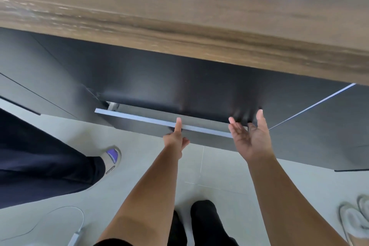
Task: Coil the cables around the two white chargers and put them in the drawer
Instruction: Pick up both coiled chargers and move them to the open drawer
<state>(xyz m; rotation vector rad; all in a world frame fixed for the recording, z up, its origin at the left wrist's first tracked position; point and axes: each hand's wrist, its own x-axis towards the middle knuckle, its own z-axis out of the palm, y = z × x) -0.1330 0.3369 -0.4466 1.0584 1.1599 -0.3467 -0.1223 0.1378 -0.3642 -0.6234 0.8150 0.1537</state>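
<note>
One view only, head cam, so no overlap w/ any other. It sat above the drawer and looked steeply down, tilted slightly fwd toward the cabinet front. The wooden countertop filled the top of frame, beyond the drawer, close and blurred. Nearer than the drawer lay the tiled floor. Both forearms ran up from the bottom edge toward the drawer. Wide-angle lens, edges bent.
</note>
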